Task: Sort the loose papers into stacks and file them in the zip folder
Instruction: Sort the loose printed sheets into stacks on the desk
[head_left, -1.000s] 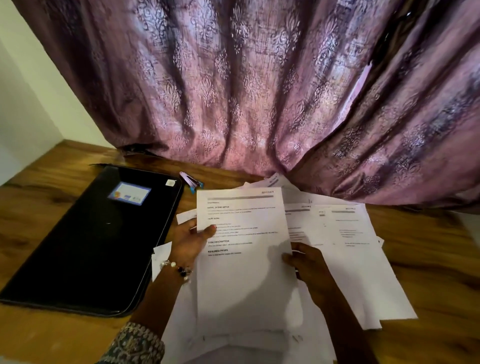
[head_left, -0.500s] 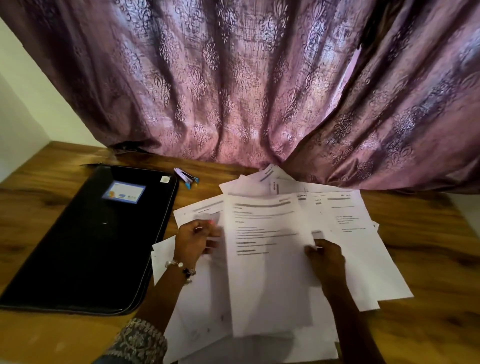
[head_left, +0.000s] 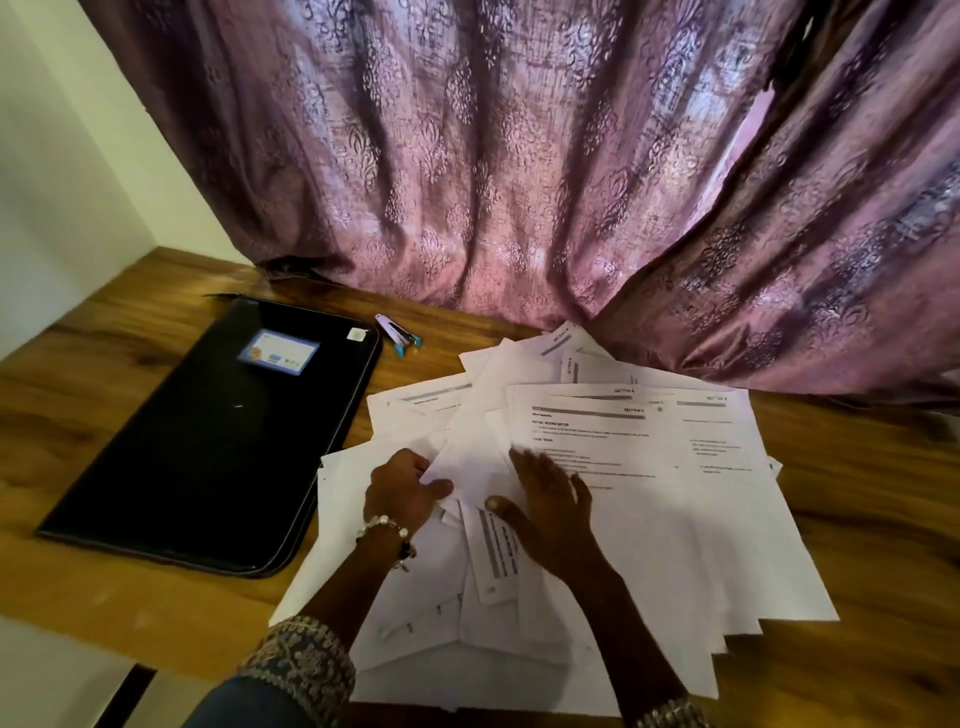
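Curtain (head_left: 519, 171): purple patterned cloth hanging across the far edge of the surface, its hem touching the far sheets of the paper pile.
Surface (head_left: 104, 358): brown wood grain, carrying everything below; a pale wall stands past its left edge.
Papers (head_left: 701, 530): a loose, overlapping spread of white printed sheets covering the middle and right part of the surface, from the near edge almost to the curtain. The sheets lie at mixed angles; several show grey header bars and lines of small text too blurred to read. Some near sheets overhang the near edge.
Folder (head_left: 208, 447): black zip folder lying flat and closed on the left part of the surface, its right edge just beside the left edge of the papers. A small blue-and-white label sits near its far end.
Right hand (head_left: 550, 514): palm down on the middle of the pile, fingers spread and straight, pressing the sheets flat; the thumb rests on a narrow sheet with a grey bar.
Left hand (head_left: 402, 491): just left of the right hand, fingers and thumb curled round the crumpled edge of a sheet in the pile, gripping it. A beaded bracelet (head_left: 387, 530) is on the wrist, and a patterned sleeve covers the forearm.
Stapler (head_left: 397, 336): small, white and blue, on the surface between the far right corner of the folder and the curtain, apart from both.
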